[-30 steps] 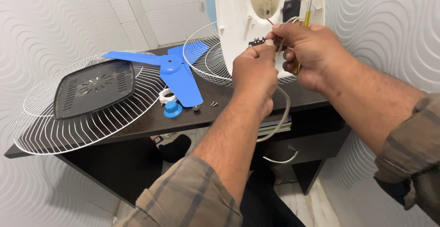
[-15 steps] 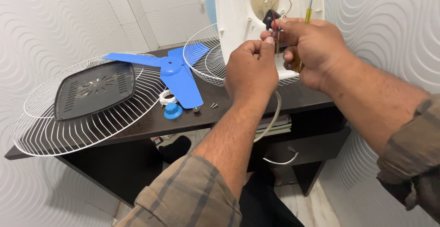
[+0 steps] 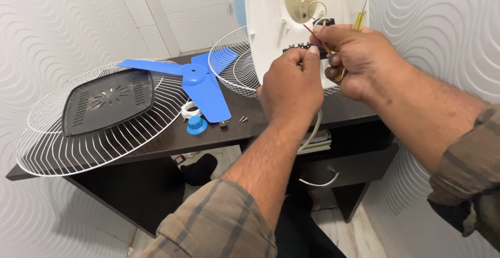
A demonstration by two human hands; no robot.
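Observation:
A white round fan base (image 3: 271, 23) stands tilted on the dark table, its underside facing me. My left hand (image 3: 290, 88) pinches a small black switch block (image 3: 294, 48) with wires against that underside. My right hand (image 3: 354, 60) grips a yellow-handled screwdriver (image 3: 359, 15) and pinches thin red and white wires (image 3: 311, 28) beside the block. A white cable (image 3: 314, 133) hangs down from under my hands.
On the dark table (image 3: 260, 125) lie a white wire fan guard (image 3: 78, 138) with a black cover plate (image 3: 107, 101) on it, a blue fan blade (image 3: 200, 83), a blue knob (image 3: 197, 126), small screws (image 3: 242, 118) and a second wire guard (image 3: 237, 68). Textured white walls close in.
Both hands have risen with the switch block and wires, from the lower edge of the fan base up towards its middle.

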